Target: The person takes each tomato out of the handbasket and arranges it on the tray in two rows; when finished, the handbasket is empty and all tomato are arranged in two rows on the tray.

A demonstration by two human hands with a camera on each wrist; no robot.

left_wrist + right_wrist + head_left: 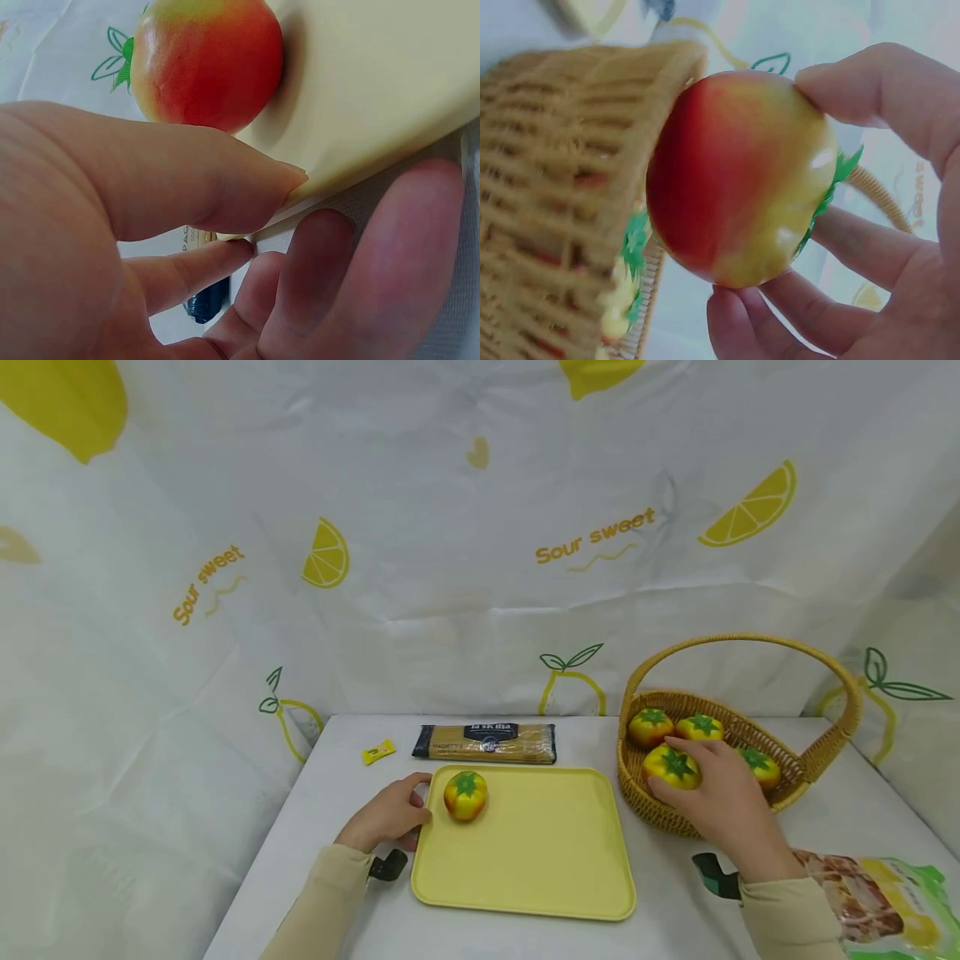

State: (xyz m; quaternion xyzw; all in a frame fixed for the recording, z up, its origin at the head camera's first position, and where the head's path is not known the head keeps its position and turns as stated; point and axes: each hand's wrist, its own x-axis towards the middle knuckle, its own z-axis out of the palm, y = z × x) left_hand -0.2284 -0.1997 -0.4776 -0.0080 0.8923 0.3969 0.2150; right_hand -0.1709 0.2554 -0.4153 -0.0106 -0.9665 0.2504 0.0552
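My right hand (723, 797) grips a yellow-and-red fruit (739, 180) with a green star-shaped leaf top. Thumb and fingertips hold it from opposite sides, at the near left rim of the wicker basket (817, 764). Several similar fruits (701, 727) sit in the basket. At the left side of the pale yellow tray (540, 852), my left hand (386, 814) holds the edge, thumb against the rim and fingers curled beside it. One fruit (465, 796) of the same kind rests in the tray's far left corner, close to the left thumb.
Behind the tray lies a spaghetti packet (487, 744). A small yellow wrapped candy (378, 752) is left of it. The basket's tall handle (742, 637) arches above the right side. A colourful food bag (892, 906) lies at the right front, partly behind the right forearm.
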